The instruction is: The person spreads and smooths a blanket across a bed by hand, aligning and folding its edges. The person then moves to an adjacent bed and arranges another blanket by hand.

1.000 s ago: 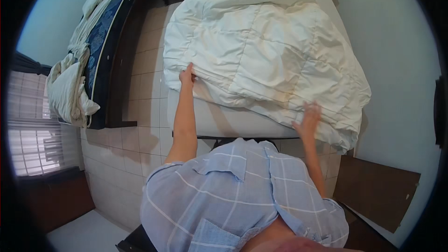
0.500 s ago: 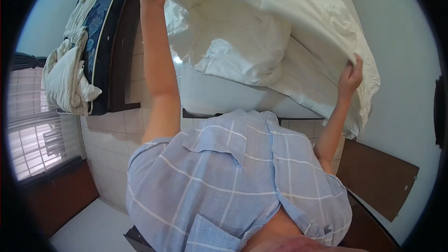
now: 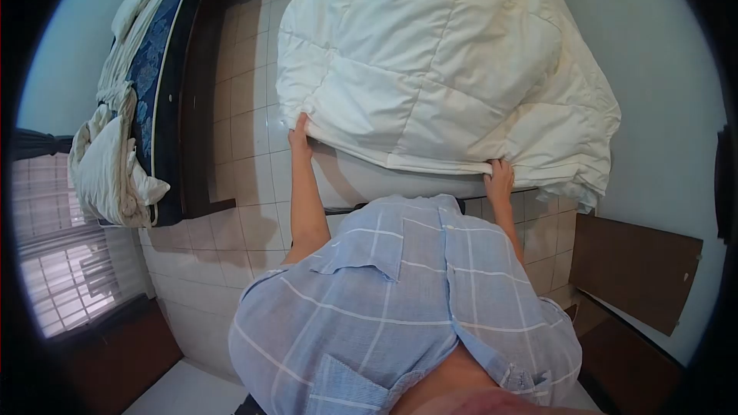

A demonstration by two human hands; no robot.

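A white quilted comforter (image 3: pixel 430 54) lies spread over the bed in front of me, puffy and wrinkled. My left hand (image 3: pixel 300 129) grips its near edge at the left corner. Farther right along the same edge, my right hand (image 3: pixel 500 175) has its fingers curled over the fabric, with the thumb hidden underneath. Between the hands the edge runs nearly straight, and a strip of the pale mattress (image 3: pixel 361 180) shows below it. On the right, the comforter hangs in bunched folds past the mattress.
To the left stands another bed with a blue patterned mattress (image 3: pixel 150 69) and crumpled white bedding (image 3: pixel 108 161). Tiled floor (image 3: pixel 250 123) runs between the beds. A wall (image 3: pixel 653 107) borders the right side, with a brown wooden panel (image 3: pixel 638 269) near it. A curtained window (image 3: pixel 61 261) is at far left.
Both hands have come down and closer together, bringing the raised comforter edge down toward me. The comforter, lifted and folded before, now lies flat over the bed with its quilted side showing.
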